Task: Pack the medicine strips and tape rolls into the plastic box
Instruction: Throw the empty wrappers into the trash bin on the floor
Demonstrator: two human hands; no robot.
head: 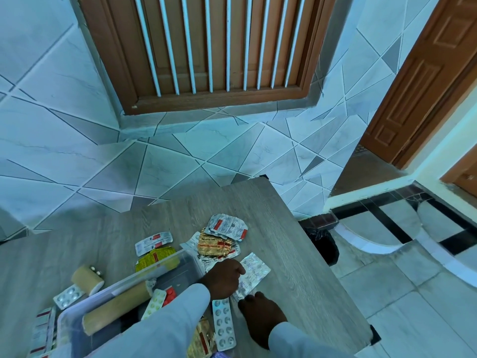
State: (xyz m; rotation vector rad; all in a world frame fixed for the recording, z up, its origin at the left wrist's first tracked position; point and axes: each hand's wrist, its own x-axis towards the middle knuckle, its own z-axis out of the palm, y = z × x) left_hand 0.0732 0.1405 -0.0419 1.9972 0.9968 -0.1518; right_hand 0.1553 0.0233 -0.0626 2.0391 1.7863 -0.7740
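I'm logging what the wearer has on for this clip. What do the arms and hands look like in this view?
Both arms wear long, loose, pale blue-white sleeves reaching the wrists. The left hand and right hand are bare: no gloves, and no rings, watch or markings that I can make out. No cables or straps show on either arm.

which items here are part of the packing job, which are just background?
Job:
- plastic box
- silver strip, under left hand and right hand
- strip pile
- beige tape roll on table
- long beige roll across box

Background:
- table
- black bin bag
- barred window
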